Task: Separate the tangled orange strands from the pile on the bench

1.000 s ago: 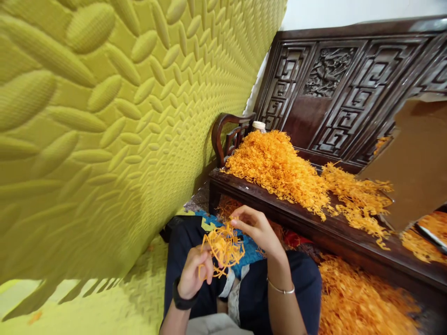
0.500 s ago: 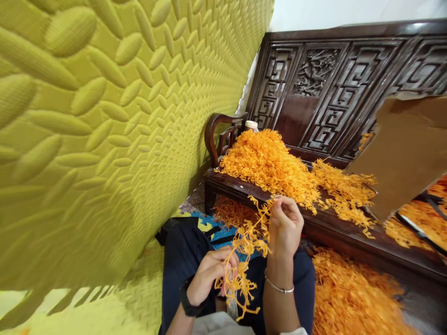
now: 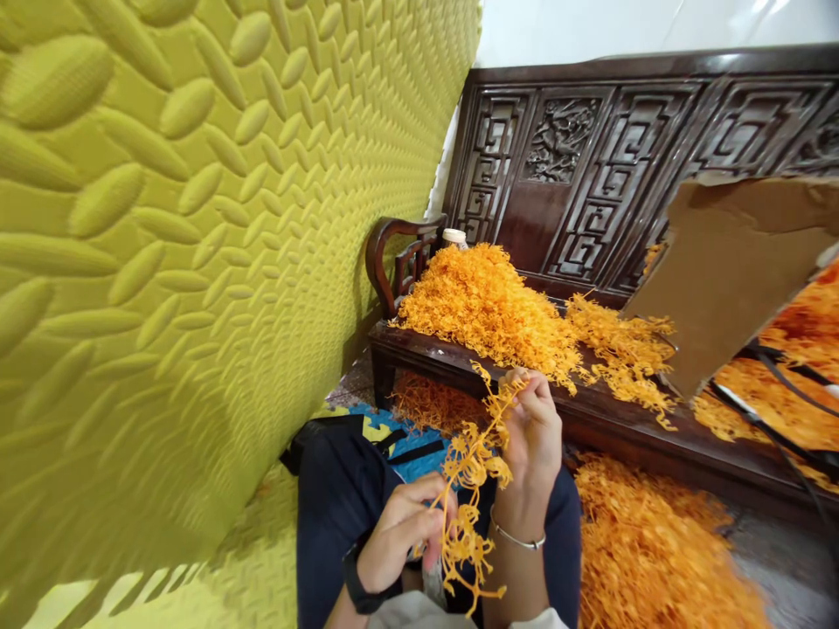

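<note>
A branching strand of orange, plastic-looking pieces (image 3: 470,459) hangs over my lap between my two hands. My right hand (image 3: 532,428), with a thin bracelet on its wrist, pinches the strand near its upper end. Lower down and to the left, my left hand (image 3: 406,524) has its thumb and fingers closed on a thin stem of the same strand. The strand's lower end dangles loose past my left fingers. Part of my left fingertips is hidden behind the orange pieces.
A large heap of similar orange pieces (image 3: 485,306) lies on a dark carved wooden bench (image 3: 433,347). A cardboard sheet (image 3: 727,262), dark cables (image 3: 764,418) and a white-lidded jar (image 3: 454,237) are also there. Another orange pile (image 3: 655,550) is on the floor. A yellow foam mat (image 3: 229,262) stands at left.
The view has shifted slightly, so the bench and heap sit further left. My left hand has turned a little at the strand, and both hands keep their hold.
</note>
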`<move>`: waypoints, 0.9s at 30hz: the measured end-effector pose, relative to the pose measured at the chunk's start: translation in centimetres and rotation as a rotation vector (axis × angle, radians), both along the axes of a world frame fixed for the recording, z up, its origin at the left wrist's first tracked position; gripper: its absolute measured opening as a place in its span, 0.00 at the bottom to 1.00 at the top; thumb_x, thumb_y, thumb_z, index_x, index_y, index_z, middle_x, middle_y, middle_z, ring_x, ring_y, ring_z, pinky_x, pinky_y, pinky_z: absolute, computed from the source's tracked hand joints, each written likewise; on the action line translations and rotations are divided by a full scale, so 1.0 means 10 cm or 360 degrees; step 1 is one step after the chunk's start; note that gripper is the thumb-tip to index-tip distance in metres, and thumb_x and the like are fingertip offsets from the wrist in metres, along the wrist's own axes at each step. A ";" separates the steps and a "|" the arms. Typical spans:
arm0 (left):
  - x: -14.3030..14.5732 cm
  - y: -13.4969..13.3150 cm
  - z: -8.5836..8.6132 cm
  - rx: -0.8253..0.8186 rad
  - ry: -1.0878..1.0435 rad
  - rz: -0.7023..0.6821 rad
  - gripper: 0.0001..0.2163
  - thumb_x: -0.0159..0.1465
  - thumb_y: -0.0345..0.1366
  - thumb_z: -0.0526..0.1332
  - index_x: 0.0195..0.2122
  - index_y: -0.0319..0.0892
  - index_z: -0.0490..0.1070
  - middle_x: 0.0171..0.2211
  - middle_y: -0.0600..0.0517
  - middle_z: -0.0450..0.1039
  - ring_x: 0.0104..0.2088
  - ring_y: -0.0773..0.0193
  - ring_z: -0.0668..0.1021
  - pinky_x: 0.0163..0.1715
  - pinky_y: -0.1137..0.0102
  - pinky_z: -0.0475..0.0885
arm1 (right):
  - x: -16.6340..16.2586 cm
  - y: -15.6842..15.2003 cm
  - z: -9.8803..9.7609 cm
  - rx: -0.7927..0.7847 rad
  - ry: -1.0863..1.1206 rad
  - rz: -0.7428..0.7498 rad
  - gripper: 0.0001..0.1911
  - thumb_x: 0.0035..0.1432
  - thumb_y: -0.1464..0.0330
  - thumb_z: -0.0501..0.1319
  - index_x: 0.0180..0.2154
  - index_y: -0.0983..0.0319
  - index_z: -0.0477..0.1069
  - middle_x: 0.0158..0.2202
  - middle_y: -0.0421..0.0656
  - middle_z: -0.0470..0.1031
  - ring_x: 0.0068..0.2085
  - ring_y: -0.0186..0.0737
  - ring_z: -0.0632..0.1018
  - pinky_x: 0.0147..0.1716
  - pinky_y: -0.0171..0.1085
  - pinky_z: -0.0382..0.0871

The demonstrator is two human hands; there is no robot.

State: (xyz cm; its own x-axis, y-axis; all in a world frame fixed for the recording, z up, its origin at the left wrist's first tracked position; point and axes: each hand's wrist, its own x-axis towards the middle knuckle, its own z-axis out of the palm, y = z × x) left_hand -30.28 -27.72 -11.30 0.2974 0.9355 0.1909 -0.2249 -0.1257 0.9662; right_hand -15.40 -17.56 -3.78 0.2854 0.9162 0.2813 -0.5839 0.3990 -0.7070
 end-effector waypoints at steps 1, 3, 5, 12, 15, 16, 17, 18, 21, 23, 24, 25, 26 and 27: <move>0.00 0.00 0.01 0.0040 0.0028 0.0016 0.25 0.60 0.50 0.54 0.12 0.39 0.68 0.27 0.44 0.69 0.31 0.61 0.71 0.23 0.73 0.64 | 0.01 0.01 0.00 0.0002 0.0017 -0.0011 0.16 0.38 0.67 0.68 0.21 0.61 0.60 0.25 0.35 0.62 0.25 0.25 0.65 0.23 0.26 0.63; 0.00 0.01 0.03 0.0109 0.0074 0.0044 0.26 0.61 0.49 0.53 0.10 0.39 0.66 0.26 0.45 0.69 0.33 0.60 0.71 0.29 0.71 0.65 | 0.03 0.03 0.01 0.0026 -0.0013 -0.0023 0.16 0.38 0.66 0.68 0.21 0.61 0.60 0.24 0.35 0.62 0.25 0.26 0.66 0.24 0.27 0.64; 0.01 0.02 0.05 0.0152 0.0118 0.0057 0.27 0.62 0.48 0.53 0.09 0.39 0.65 0.27 0.45 0.69 0.34 0.60 0.71 0.34 0.70 0.66 | 0.05 0.06 0.02 0.0072 -0.0097 -0.0026 0.16 0.40 0.65 0.68 0.21 0.61 0.60 0.23 0.34 0.60 0.25 0.26 0.65 0.25 0.28 0.65; 0.01 0.01 0.06 0.0041 0.0022 0.0075 0.24 0.58 0.51 0.56 0.12 0.38 0.67 0.28 0.46 0.70 0.29 0.63 0.72 0.27 0.73 0.65 | 0.10 0.13 0.00 0.0172 -0.0289 -0.0169 0.15 0.42 0.62 0.66 0.21 0.60 0.60 0.22 0.36 0.61 0.25 0.30 0.65 0.24 0.32 0.63; -0.07 -0.05 -0.03 -0.0135 -0.0064 0.0085 0.19 0.56 0.51 0.58 0.25 0.38 0.73 0.25 0.50 0.70 0.15 0.73 0.64 0.15 0.75 0.56 | 0.29 0.22 0.09 0.0282 -0.0287 -0.0388 0.16 0.40 0.63 0.66 0.21 0.60 0.58 0.22 0.35 0.59 0.24 0.30 0.63 0.24 0.33 0.62; -0.10 -0.07 -0.05 -0.0177 -0.0073 0.0097 0.18 0.57 0.51 0.57 0.27 0.38 0.73 0.24 0.51 0.70 0.13 0.74 0.62 0.15 0.75 0.55 | 0.37 0.27 0.16 0.0327 -0.0267 -0.0494 0.16 0.41 0.63 0.65 0.22 0.60 0.58 0.23 0.35 0.58 0.24 0.30 0.63 0.25 0.33 0.62; -0.14 -0.09 -0.07 -0.0171 -0.0052 0.0118 0.18 0.58 0.50 0.56 0.26 0.38 0.73 0.25 0.50 0.70 0.14 0.74 0.63 0.16 0.74 0.58 | 0.44 0.33 0.23 0.0372 -0.0253 -0.0606 0.15 0.42 0.63 0.65 0.23 0.60 0.58 0.24 0.35 0.58 0.24 0.29 0.63 0.25 0.33 0.62; -0.16 -0.09 -0.09 -0.0119 -0.0007 0.0143 0.20 0.60 0.49 0.55 0.21 0.38 0.72 0.26 0.49 0.71 0.16 0.72 0.66 0.20 0.73 0.62 | 0.51 0.41 0.32 0.0411 -0.0250 -0.0717 0.14 0.44 0.63 0.64 0.25 0.60 0.59 0.25 0.36 0.59 0.25 0.29 0.63 0.26 0.33 0.62; -0.20 -0.05 -0.07 0.0085 0.0119 0.0207 0.26 0.62 0.45 0.52 0.09 0.38 0.67 0.32 0.44 0.72 0.31 0.62 0.73 0.36 0.70 0.66 | 0.61 0.73 0.61 0.0466 -0.0369 -0.0943 0.10 0.53 0.65 0.60 0.36 0.61 0.61 0.33 0.40 0.65 0.31 0.29 0.68 0.32 0.33 0.64; -0.21 0.01 -0.02 0.0147 0.0087 0.0264 0.26 0.62 0.45 0.52 0.08 0.39 0.67 0.33 0.44 0.73 0.33 0.60 0.74 0.38 0.68 0.66 | 0.62 1.02 0.75 0.0445 -0.0571 -0.0934 0.13 0.54 0.67 0.60 0.41 0.62 0.62 0.38 0.42 0.67 0.35 0.30 0.71 0.36 0.32 0.65; -0.21 0.04 0.00 0.0166 0.0053 0.0299 0.26 0.62 0.45 0.53 0.09 0.39 0.68 0.32 0.44 0.73 0.33 0.60 0.74 0.37 0.68 0.66 | 0.62 1.16 0.78 0.0415 -0.0705 -0.0881 0.14 0.53 0.68 0.61 0.42 0.63 0.63 0.40 0.43 0.67 0.38 0.30 0.71 0.38 0.32 0.65; -0.21 0.06 0.03 0.0193 0.0020 0.0326 0.26 0.61 0.45 0.53 0.09 0.39 0.68 0.32 0.44 0.73 0.32 0.60 0.74 0.37 0.67 0.66 | 0.63 1.31 0.79 0.0371 -0.0847 -0.0808 0.14 0.52 0.69 0.63 0.41 0.63 0.64 0.43 0.44 0.68 0.41 0.30 0.71 0.40 0.32 0.66; -0.21 0.07 0.05 0.0233 -0.0009 0.0349 0.26 0.61 0.45 0.53 0.08 0.39 0.68 0.31 0.44 0.73 0.33 0.59 0.73 0.37 0.67 0.66 | 0.64 1.44 0.76 0.0314 -0.0986 -0.0728 0.13 0.51 0.70 0.63 0.40 0.64 0.66 0.46 0.44 0.67 0.43 0.31 0.71 0.41 0.33 0.66; -0.21 0.08 0.07 0.0277 -0.0031 0.0360 0.26 0.61 0.45 0.53 0.08 0.39 0.68 0.31 0.44 0.72 0.33 0.58 0.73 0.38 0.67 0.65 | 0.65 1.56 0.71 0.0246 -0.1113 -0.0649 0.11 0.52 0.70 0.64 0.39 0.65 0.68 0.47 0.44 0.68 0.45 0.33 0.71 0.43 0.34 0.67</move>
